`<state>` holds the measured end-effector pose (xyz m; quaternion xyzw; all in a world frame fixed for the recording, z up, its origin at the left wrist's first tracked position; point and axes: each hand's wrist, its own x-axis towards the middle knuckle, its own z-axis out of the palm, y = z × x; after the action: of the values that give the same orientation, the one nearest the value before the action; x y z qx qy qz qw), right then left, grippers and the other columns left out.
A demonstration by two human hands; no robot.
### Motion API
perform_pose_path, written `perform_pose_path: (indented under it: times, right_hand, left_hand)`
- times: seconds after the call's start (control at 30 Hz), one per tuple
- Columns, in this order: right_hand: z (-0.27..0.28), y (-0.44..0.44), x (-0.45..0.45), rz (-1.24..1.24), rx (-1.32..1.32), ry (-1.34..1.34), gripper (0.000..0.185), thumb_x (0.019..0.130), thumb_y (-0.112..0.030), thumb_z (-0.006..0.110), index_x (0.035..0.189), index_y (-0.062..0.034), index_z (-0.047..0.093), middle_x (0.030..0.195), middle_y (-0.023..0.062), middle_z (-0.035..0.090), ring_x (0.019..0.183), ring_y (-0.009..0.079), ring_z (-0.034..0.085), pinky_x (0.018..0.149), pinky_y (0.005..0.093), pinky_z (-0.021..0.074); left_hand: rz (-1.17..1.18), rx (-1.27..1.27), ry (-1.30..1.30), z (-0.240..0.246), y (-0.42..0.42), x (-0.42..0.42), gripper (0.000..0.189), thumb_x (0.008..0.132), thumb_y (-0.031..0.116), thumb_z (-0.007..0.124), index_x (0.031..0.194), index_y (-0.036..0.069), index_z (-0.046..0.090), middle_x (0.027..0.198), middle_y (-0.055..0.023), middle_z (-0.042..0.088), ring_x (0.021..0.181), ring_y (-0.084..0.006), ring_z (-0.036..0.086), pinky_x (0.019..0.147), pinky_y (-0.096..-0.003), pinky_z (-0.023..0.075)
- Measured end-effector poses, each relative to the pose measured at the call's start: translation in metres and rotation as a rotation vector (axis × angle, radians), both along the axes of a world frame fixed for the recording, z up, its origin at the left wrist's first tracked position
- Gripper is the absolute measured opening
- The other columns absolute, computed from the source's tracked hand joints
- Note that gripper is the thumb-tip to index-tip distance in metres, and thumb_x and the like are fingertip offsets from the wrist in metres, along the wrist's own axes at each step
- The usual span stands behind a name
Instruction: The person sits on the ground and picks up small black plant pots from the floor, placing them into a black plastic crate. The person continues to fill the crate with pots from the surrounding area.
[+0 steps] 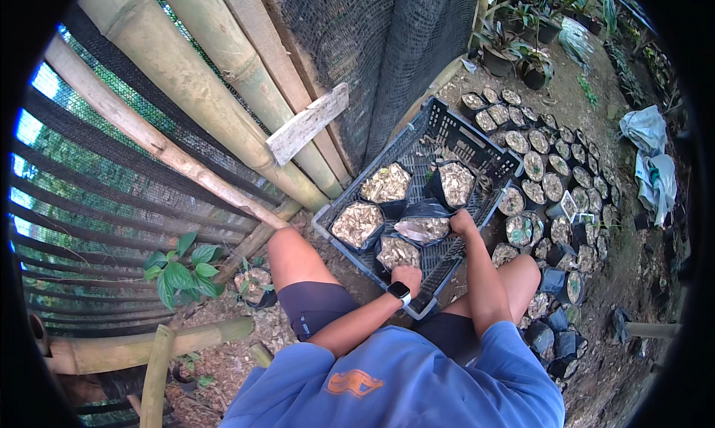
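A black slatted plastic crate (327, 224) lies between my knees with several black nursery bags of wood chips in it. My left hand (406, 277), with a smartwatch on its wrist, grips the near rim of the closest chip-filled bag (397, 252). My right hand (462, 222) pinches the right edge of another bag (427, 230), which looks slumped and has a dry leaf on its chips. Behind these stand a bag at the left (357, 224), a bag farther back (386, 182) and a bag at the back right (457, 183). The fingertips are partly hidden.
Rows of chip-filled bags (553, 187) cover the ground on the right. Bamboo poles (184, 82) and black shade netting (380, 54) rise at the left and back. A leafy potted plant (181, 274) is beside my left knee. Crumpled plastic sheeting (653, 165) lies far right.
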<state>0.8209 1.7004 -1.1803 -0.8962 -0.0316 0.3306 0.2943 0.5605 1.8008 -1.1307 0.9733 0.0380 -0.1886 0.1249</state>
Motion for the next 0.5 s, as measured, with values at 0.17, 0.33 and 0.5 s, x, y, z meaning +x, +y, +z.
perform_pose_path:
  times: [0.17,0.33,0.5]
  right_hand:
    - [0.035,-0.007,0.016,0.183,-0.193,-0.119,0.068,0.077,-0.035,0.084,0.116,0.0179,0.065,0.121,0.0347,0.067,0.118,0.0411,0.068,0.098,0.0421,0.0551]
    - [0.035,-0.004,0.022,-0.278,0.229,0.265,0.082,0.076,-0.034,0.088,0.137,0.0091,0.055,0.137,0.0202,0.064,0.119,0.0353,0.064,0.101,0.047,0.0501]
    - [0.029,0.006,0.015,-0.438,0.457,0.632,0.074,0.081,-0.034,0.078,0.14,0.0048,0.054,0.146,0.0186,0.057,0.124,0.0398,0.059,0.106,0.0536,0.0463]
  left_hand:
    - [-0.091,-0.091,-0.027,-0.026,0.011,0.013,0.022,0.072,0.02,0.071,0.09,0.008,0.079,0.096,-0.0147,0.076,0.096,-0.0343,0.072,0.082,-0.046,0.0574]
    - [-0.237,-0.41,0.175,-0.008,0.009,0.008,0.03,0.074,0.018,0.063,0.097,0.007,0.078,0.105,-0.0175,0.075,0.103,-0.0381,0.07,0.087,-0.0487,0.056]
    - [-0.203,-0.629,0.298,0.013,0.015,0.017,0.032,0.083,0.034,0.068,0.083,0.003,0.074,0.087,-0.0202,0.074,0.088,-0.0401,0.07,0.08,-0.0481,0.054]
